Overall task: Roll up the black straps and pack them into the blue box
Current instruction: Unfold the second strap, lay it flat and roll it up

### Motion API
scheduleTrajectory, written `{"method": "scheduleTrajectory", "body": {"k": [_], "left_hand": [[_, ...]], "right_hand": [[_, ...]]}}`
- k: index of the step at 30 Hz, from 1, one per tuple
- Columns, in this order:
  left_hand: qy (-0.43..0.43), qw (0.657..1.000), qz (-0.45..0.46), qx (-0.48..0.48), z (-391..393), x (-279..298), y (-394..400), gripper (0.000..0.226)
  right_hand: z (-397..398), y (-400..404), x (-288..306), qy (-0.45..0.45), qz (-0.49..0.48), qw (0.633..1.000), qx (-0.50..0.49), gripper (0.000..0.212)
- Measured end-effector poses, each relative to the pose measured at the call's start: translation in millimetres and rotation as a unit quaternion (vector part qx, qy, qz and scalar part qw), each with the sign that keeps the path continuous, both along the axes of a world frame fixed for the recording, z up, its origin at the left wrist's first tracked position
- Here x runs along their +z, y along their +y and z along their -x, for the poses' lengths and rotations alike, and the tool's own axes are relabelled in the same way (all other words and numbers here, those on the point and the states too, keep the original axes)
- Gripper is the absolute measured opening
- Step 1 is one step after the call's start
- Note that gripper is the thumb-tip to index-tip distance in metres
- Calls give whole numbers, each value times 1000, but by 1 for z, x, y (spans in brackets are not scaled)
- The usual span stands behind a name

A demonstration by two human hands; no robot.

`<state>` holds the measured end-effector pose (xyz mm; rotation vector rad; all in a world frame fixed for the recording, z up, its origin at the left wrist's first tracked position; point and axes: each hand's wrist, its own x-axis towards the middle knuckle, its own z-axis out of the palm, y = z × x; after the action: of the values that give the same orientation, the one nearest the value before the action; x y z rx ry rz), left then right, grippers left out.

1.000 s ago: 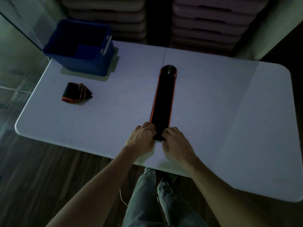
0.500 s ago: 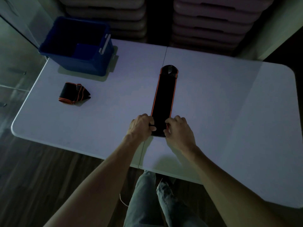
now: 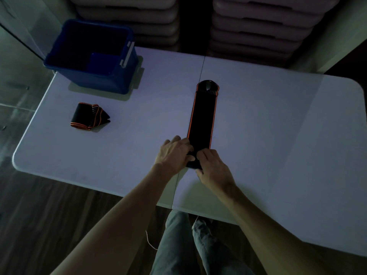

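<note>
While you look down at the white table, this is what sits w/ your hands:

Strap: black strap w/ orange edges lies flat along the table's centre seam, running away from you; far end has a rounded loop; near end is bunched into a small roll under your fingers.

L hand: your left hand rests palm-down on the roll's left side, fingers curled over and pressed onto the strap.

R hand: your right hand covers the roll's right side, fingers closed down on it, thumb at the near edge. Both hands touch each other over the roll, so how thick the roll is can't be told.

Box: blue box stands at the far-left corner, open-topped, well apart from the strap; inside too dark to tell contents; pale latch on its right wall.

2nd strap: rolled strap lies on the table just in front of the box, loosely wound, one end splayed.

Path: bare tabletop btwn your hands and the box.

Bkgd: stacked pale trays behind the table's far edge; dark wood floor below; your legs at the near edge.
</note>
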<state>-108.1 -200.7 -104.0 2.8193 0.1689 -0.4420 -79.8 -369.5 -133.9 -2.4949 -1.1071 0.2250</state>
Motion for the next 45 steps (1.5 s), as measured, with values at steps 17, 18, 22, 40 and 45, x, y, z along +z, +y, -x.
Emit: {"method": "scheduleTrajectory", "body": {"k": [17, 18, 22, 40, 45], "left_hand": [[22, 996, 24, -87, -10, 10, 17, 33], [24, 995, 26, -89, -11, 12, 17, 33], [33, 997, 37, -66, -15, 21, 17, 37], [17, 997, 70, 11, -56, 4, 23, 24], [4, 997, 32, -71, -54, -2, 40, 42]], "right_hand": [[-14, 1, 9, 77, 58, 995, -38, 34], [-17, 2, 11, 88, 62, 993, -38, 34], [-36, 8, 22, 121, 95, 987, -36, 34], [-47, 21, 12, 21, 44, 996, -71, 59], [-56, 23, 10, 41, 30, 994, -100, 48]]}}
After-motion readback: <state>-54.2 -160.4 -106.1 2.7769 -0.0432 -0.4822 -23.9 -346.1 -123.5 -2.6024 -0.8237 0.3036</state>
